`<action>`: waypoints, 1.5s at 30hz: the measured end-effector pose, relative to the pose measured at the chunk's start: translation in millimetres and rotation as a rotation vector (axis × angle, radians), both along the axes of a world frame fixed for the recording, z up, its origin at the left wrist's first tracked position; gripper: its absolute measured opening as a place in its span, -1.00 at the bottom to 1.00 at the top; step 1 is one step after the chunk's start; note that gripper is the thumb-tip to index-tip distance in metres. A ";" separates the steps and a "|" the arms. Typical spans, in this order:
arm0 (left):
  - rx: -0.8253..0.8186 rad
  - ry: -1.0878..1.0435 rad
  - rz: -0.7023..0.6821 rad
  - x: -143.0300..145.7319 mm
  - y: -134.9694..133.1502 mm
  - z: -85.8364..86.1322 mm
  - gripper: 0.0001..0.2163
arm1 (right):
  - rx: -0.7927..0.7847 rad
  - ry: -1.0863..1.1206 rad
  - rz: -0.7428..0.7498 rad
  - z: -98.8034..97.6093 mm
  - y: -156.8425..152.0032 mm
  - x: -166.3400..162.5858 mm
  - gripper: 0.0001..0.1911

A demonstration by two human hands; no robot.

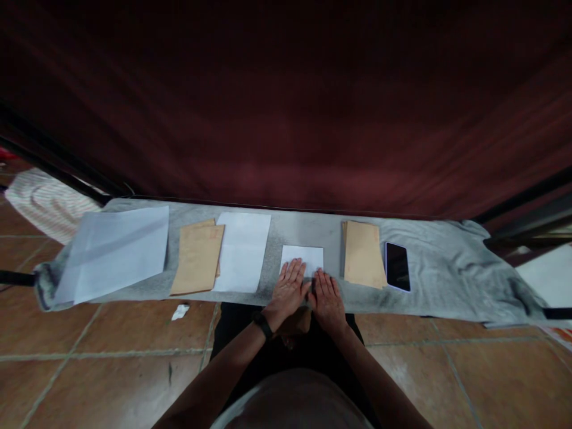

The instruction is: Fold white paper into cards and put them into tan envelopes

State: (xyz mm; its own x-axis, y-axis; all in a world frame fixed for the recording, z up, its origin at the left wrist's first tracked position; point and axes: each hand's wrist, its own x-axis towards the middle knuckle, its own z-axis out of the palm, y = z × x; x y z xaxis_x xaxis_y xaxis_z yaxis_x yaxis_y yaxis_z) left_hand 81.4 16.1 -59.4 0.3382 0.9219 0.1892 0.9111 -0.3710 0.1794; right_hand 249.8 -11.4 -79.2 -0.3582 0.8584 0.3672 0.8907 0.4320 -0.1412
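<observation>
A small white sheet of paper (304,252), which looks folded, lies on the grey cloth in front of me. My left hand (289,287) rests flat on its lower left part, fingers stretched out. Along the lower right edge of the paper lies my right hand (328,296), also flat with fingers extended. Both thumbs point inward, close to each other. Left of my hands is a larger white sheet (242,250), partly under a stack of brown envelopes (196,259). To the right sits another stack of brown envelopes (363,253).
The narrow table is covered with a grey cloth (451,268). A phone (397,266) lies right of the envelopes. Large white sheets (118,253) cover the left end. A dark red curtain (286,119) hangs behind. A crumpled white scrap (180,311) is on the tiled floor.
</observation>
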 end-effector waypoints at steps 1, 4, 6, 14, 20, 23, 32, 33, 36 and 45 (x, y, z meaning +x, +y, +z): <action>-0.007 -0.005 -0.027 5.7 3.8 -0.1 -0.46 | 0.003 0.001 0.005 0.0 -0.2 -0.1 -0.38; -0.017 -0.007 -0.065 14.3 12.9 -1.1 -0.47 | 0.006 -0.005 0.002 0.0 -0.7 -0.9 -0.41; -0.011 0.000 -0.059 11.4 16.3 -2.8 -0.46 | 0.005 -0.015 -0.014 -0.3 -0.8 -1.2 -0.40; -0.002 0.021 0.068 -18.9 29.8 -8.2 -0.44 | -0.008 0.016 -0.029 -3.3 0.3 0.4 -0.32; 0.016 0.008 0.046 -9.8 24.3 0.0 -0.47 | 0.000 0.009 -0.019 -2.2 0.1 0.6 -0.36; 0.002 0.009 -0.102 -5.1 12.1 4.5 -0.51 | -0.018 0.003 -0.010 -1.7 -1.9 2.0 -0.41; -0.036 0.032 -0.177 -7.9 0.3 6.9 -0.50 | -0.141 0.121 0.070 11.0 25.4 -6.3 -0.45; -0.031 0.036 -0.174 -7.4 0.4 5.8 -0.50 | -0.171 0.122 0.107 12.8 30.9 -9.9 -0.44; -0.011 0.040 -0.181 -6.2 0.0 3.4 -0.51 | -0.206 0.101 0.126 13.5 43.9 -18.4 -0.42; -0.034 0.023 -0.193 -7.8 2.9 2.9 -0.51 | -0.133 0.036 -0.007 1.0 63.3 -7.3 -0.36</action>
State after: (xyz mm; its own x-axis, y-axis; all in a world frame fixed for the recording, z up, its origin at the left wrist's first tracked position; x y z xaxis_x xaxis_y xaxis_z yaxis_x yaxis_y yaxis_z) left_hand 73.7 19.1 -56.5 0.5132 0.8452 0.1491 0.8276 -0.5334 0.1747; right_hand 242.5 51.9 -78.1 -0.3406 0.9029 0.2622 0.8870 0.4011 -0.2287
